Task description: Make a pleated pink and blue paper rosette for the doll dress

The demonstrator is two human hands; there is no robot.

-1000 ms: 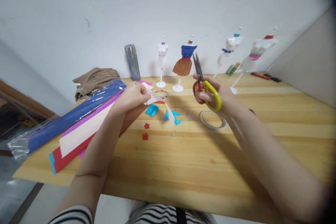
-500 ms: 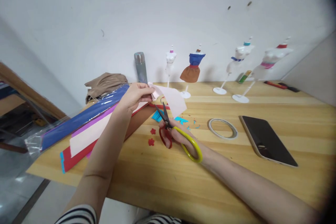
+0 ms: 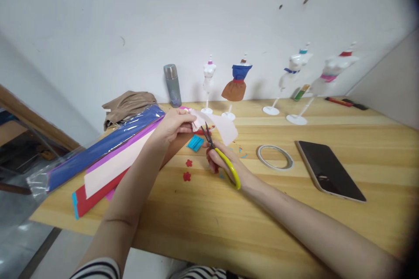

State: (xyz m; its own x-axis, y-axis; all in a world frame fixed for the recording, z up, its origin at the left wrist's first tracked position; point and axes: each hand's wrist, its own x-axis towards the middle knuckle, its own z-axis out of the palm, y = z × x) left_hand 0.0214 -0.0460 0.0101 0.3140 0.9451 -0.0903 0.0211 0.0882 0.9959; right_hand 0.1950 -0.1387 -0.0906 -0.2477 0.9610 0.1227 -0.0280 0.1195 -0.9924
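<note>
Pinched in my left hand (image 3: pixel 178 124) is the gathered end of a pale pink crepe paper strip (image 3: pixel 225 127), whose loose end droops to the right. My right hand (image 3: pixel 225 161) grips a pair of scissors (image 3: pixel 225 159) with yellow and red handles. The dark blades point up, slightly parted, close to the folded paper; whether they touch it I cannot tell. Below lie a folded piece of blue paper (image 3: pixel 195 143) and two small red paper flowers (image 3: pixel 187 170). Scraps of blue and red lie around my right hand.
Sheets of coloured paper and a plastic-wrapped blue pack (image 3: pixel 108 150) lie at the left by a brown cloth (image 3: pixel 131 104). A flask (image 3: pixel 173 85) and several mini mannequins, one in a blue-and-brown dress (image 3: pixel 238 83), line the wall. A tape roll (image 3: pixel 275 157) and phone (image 3: pixel 329 170) lie right.
My right hand has raised the scissors toward the gathered paper, and their blades have closed somewhat. My left hand, still pinching the paper, has shifted slightly right and down. The view has moved a little.
</note>
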